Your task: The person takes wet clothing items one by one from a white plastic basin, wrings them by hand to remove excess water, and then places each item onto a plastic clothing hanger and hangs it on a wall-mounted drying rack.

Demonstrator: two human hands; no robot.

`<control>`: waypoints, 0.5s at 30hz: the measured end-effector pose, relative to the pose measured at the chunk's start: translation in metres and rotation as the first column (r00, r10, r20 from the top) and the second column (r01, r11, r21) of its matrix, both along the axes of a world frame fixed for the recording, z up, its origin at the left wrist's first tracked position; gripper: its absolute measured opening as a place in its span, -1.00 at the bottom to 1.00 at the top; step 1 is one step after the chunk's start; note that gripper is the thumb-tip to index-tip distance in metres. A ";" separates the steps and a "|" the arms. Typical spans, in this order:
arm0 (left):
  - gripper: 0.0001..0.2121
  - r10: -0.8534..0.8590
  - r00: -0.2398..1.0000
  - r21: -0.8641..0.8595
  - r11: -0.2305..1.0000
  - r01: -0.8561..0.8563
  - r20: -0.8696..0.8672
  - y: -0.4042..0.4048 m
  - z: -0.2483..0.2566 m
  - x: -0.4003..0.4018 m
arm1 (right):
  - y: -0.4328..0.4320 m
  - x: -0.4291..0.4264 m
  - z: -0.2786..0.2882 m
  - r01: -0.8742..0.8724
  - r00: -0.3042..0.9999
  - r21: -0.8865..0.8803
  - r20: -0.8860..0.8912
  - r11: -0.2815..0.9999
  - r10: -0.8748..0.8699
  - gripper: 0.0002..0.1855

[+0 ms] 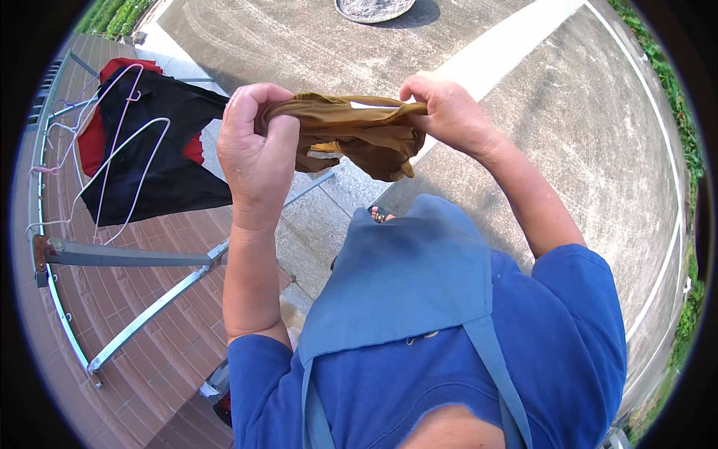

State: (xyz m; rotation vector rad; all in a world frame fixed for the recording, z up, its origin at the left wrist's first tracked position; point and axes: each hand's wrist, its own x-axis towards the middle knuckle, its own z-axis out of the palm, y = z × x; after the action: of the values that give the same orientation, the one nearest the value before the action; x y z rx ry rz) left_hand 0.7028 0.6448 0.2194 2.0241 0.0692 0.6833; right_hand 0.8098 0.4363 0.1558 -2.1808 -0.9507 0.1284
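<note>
A mustard-brown garment (359, 126) is stretched sideways between my two hands, raised in front of my chest. My left hand (255, 140) pinches one end of its upper edge between thumb and fingers. At the opposite end, my right hand (446, 109) grips the same edge. Folds of the cloth hang loosely beneath, and a bright gap shows along the top edge. What kind of garment it is, I cannot tell. Left of my left hand hangs a black garment (162, 146), with red cloth (92, 143) behind it.
A metal drying rack (151, 314) stands at the left, by brown tiles (185, 348). White and pink hangers (126, 163) hang from it. Concrete ground (594, 185) spreads ahead and right. A round tray (374, 8) of greyish material lies at the far edge.
</note>
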 end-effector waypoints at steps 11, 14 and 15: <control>-0.89 0.344 0.938 -0.078 0.935 -0.346 -0.046 0.008 -0.033 -0.016 | 0.024 0.034 -0.051 0.350 0.349 0.425 -0.886 0.835 0.304 -0.72; -0.91 0.431 0.902 -0.156 0.890 -0.428 -0.015 0.008 -0.023 -0.017 | -0.007 0.078 -0.017 0.037 0.858 0.235 -0.505 0.971 0.089 -0.62; -0.90 0.466 0.885 -0.186 0.870 -0.457 0.007 0.003 -0.018 -0.018 | -0.011 0.080 -0.006 -0.009 0.868 0.367 -0.459 0.930 0.189 -0.62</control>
State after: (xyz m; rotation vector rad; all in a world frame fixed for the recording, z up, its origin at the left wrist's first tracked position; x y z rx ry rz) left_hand 0.6843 0.6479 0.2015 1.8236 0.5833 0.9894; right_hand 0.8895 0.4252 0.1497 -1.6466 -0.7246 0.4979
